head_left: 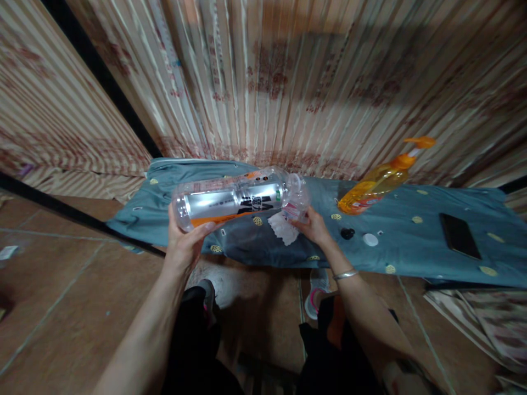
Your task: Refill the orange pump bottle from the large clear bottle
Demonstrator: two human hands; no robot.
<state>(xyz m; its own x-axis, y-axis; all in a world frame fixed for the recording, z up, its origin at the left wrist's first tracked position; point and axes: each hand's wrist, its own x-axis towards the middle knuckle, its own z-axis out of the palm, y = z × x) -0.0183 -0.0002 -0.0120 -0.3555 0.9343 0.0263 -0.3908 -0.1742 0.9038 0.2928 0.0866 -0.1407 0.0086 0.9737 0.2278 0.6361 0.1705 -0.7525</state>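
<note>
A large clear plastic bottle (234,198) with a silver, black and orange label lies nearly level in the air, its mouth toward the right. My left hand (185,238) is closed round its base end. At the mouth end, my right hand (313,226) grips a small clear plastic container (297,204) with a bit of red on it; the bottle's mouth overlaps it, and whether it goes inside I cannot tell. A white crumpled tissue (284,227) shows just under that container, beside my right fingers. Whether the right hand touches the tissue is unclear.
On the blue-grey cloth (362,263) stand an orange pump bottle (373,187), a small black piece (347,234), a white cap (370,240) and a black phone (459,236). A patterned curtain (272,82) hangs behind. Dark metal poles (102,82) run at the left.
</note>
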